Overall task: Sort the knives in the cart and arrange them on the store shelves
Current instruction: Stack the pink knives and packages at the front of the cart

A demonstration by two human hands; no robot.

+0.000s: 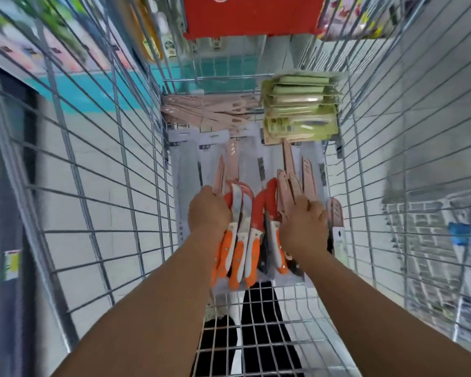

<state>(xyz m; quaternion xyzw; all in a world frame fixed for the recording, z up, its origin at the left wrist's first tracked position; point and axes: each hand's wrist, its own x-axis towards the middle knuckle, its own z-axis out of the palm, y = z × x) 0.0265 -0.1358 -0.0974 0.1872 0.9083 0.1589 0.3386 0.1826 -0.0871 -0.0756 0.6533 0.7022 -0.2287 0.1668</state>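
- The orange-handled knives (242,240) lie in the cart (98,213), between both hands.
- The left hand (208,213) seems curled on them; the right hand (305,227) grip is unclear.
- It is better to gather them by the handles, with blades pointing away.

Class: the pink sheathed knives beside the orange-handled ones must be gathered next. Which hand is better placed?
Right. The right hand already rests against the pink sheathed knives, while the left hand holds the orange-handled knives.

We see orange-and-white knife handles (238,257), pale pink sheaths (288,186), green packets (299,110) and a silver wire cart (106,186).
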